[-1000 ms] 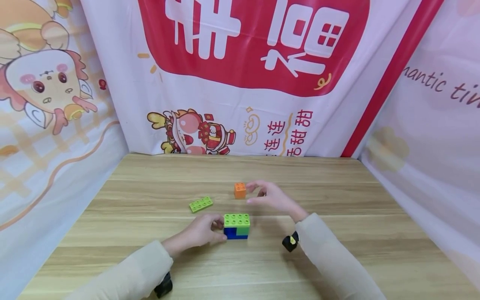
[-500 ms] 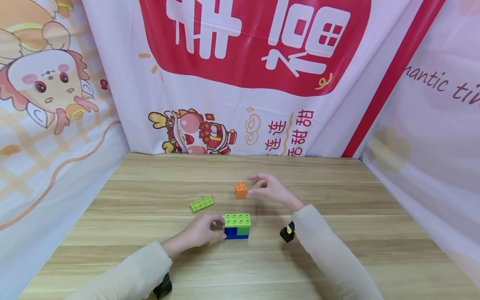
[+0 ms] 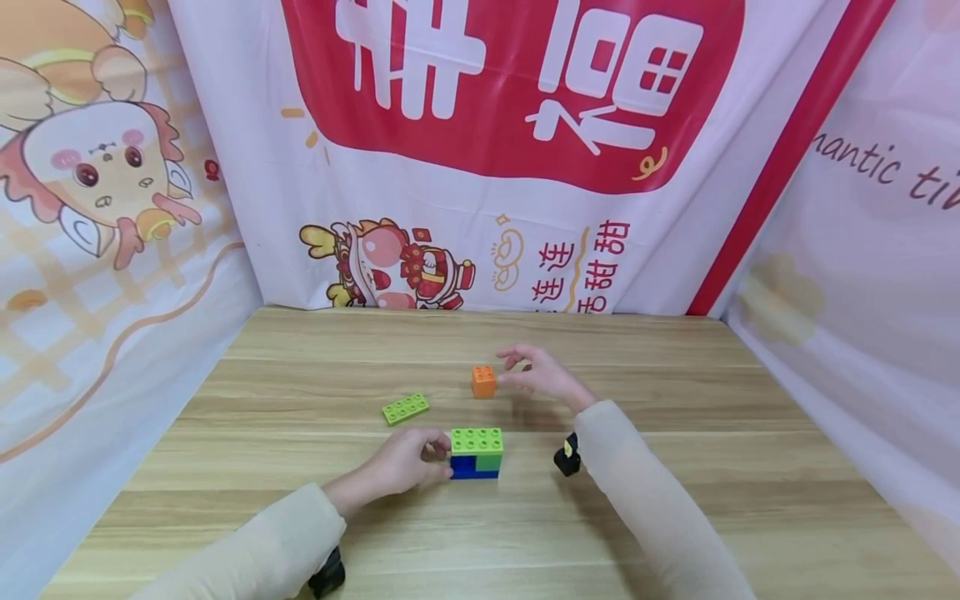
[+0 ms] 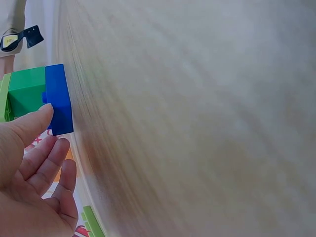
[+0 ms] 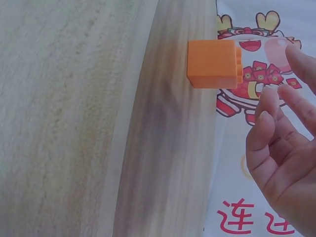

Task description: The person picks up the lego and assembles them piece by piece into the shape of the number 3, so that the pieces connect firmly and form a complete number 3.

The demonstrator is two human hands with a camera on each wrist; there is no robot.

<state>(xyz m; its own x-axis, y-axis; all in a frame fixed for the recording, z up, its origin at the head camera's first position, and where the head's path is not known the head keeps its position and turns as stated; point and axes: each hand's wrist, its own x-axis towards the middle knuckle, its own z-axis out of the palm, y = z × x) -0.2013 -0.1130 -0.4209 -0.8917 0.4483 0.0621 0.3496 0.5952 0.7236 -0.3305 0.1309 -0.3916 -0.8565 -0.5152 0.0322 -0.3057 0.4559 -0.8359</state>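
A block stack (image 3: 476, 442) stands on the table, with a lime top, a green brick (image 4: 28, 91) in the middle and a blue brick (image 4: 60, 101) as base. At its left end is my left hand (image 3: 408, 458), fingers loosely bent. In the left wrist view the thumb tip overlaps the blue brick's edge, while the other visible fingers lie apart from it. Behind the stack sits a small orange brick (image 3: 483, 382), studs up. Just right of that brick hovers my right hand (image 3: 542, 377), thumb and fingers spread, holding nothing; the right wrist view shows a gap.
A flat lime brick (image 3: 406, 409) lies left of the orange one, behind the left hand. The wooden table (image 3: 675, 500) ends at a printed cloth (image 3: 480, 250) at the back. More cloth hangs along both sides. Each wrist wears a black strap mount (image 3: 567, 456).
My right hand has lifted slightly and its fingers have spread wider beside the orange brick. The left hand and the bricks stay where they were; the head view shifts a little.
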